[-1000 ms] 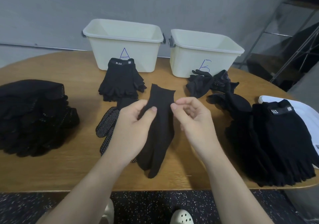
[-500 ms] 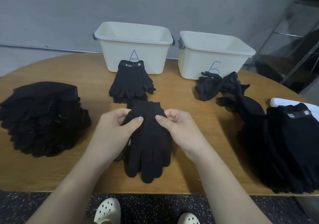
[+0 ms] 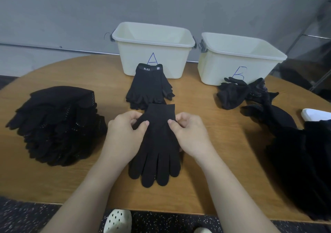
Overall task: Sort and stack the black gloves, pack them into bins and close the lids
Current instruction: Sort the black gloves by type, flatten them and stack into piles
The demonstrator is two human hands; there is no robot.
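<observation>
A plain black glove (image 3: 157, 143) lies flat on the wooden table (image 3: 223, 152), cuff away from me, fingers toward me. My left hand (image 3: 125, 136) pinches its left cuff edge and my right hand (image 3: 189, 134) pinches the right edge. Behind it a short stack of black gloves with a 5.11 label (image 3: 148, 87) sits in front of bin A (image 3: 154, 49). A loose heap of dotted gloves (image 3: 240, 93) lies before bin B (image 3: 238, 58). Both cream bins stand without lids.
A tall stack of dotted black gloves (image 3: 57, 125) fills the table's left side. A big pile of black gloves (image 3: 300, 161) covers the right side, with a white object (image 3: 315, 114) behind it. Grey wall at the back; my shoes show below the table edge.
The glove, held up folded narrow a second ago, has been spread and laid flat on the table over a dotted glove. Both hands came down to its cuff.
</observation>
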